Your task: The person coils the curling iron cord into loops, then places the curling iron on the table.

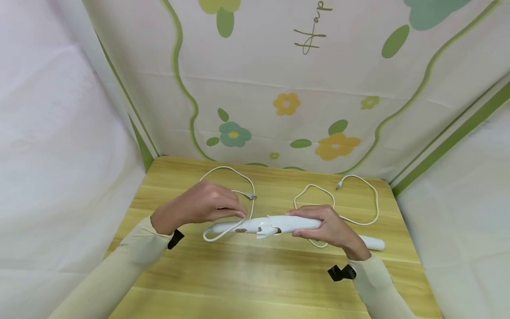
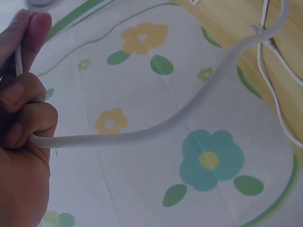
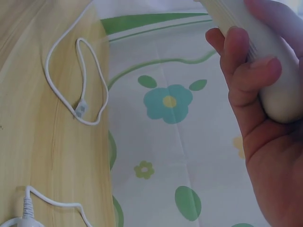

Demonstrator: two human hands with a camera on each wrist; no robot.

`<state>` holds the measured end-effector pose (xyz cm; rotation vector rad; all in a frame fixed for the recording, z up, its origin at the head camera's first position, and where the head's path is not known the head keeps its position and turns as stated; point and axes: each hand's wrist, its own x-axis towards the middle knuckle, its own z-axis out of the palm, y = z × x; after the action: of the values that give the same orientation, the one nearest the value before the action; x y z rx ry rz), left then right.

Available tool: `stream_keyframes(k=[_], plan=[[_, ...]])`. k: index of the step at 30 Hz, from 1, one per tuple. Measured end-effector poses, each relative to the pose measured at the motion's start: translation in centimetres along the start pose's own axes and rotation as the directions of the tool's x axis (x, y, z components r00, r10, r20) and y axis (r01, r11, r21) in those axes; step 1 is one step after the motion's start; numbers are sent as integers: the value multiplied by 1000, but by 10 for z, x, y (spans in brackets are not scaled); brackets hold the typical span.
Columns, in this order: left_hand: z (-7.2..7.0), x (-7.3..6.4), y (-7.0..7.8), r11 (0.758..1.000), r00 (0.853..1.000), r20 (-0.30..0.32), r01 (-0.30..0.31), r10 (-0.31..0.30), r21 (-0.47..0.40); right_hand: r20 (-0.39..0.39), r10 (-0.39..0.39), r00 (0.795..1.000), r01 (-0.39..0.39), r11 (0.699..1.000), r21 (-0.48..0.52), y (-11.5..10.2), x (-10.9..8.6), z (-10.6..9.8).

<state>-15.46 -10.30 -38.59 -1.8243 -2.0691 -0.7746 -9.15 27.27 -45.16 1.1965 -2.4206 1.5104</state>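
Note:
A long white corded appliance (image 1: 255, 226), which looks like a hair curling iron, is held level over the table. My right hand (image 1: 328, 226) grips its right part; in the right wrist view the fingers (image 3: 258, 73) wrap its rounded white end (image 3: 281, 99). My left hand (image 1: 205, 204) pinches the white cord (image 1: 223, 234) near where it loops out of the appliance's left end. The left wrist view has the cord (image 2: 156, 132) running out from the curled fingers (image 2: 40, 118). Behind the left hand lies the cord's plug (image 1: 251, 196).
A second white corded appliance (image 1: 372, 243) lies on the wooden table (image 1: 239, 283) at the right, partly hidden by my right hand and wrist. Its cord (image 1: 376, 199) loops toward the back, with a plug (image 1: 339, 184). Flowered cloth (image 1: 255, 88) hangs behind; white cloth flanks both sides.

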Motion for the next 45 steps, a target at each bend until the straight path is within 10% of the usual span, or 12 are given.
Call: stream_keyframes(k=[12,19,25,30,36,45], plan=[[11,-31,-20,887,939,-103,268,-328,-376,-37,11,999,-9,999,47,-3,-4,-10],[32,-41,-19,745,833,-76,444,-547,-498,-89,88,992,-76,989,123,-6,-7,-14],[51,-43,-14,706,753,-121,530,-646,-470,-152,123,981,-94,979,181,-6,-4,-17],[65,-40,-6,733,758,-159,520,-633,-439,-195,165,967,-123,969,213,-2,-2,-18],[72,-32,7,668,697,-141,580,-703,-465,-246,174,954,-108,960,259,2,1,-18],[74,-26,20,801,770,-231,543,-594,-251,-298,241,924,-166,952,256,4,3,-16]])
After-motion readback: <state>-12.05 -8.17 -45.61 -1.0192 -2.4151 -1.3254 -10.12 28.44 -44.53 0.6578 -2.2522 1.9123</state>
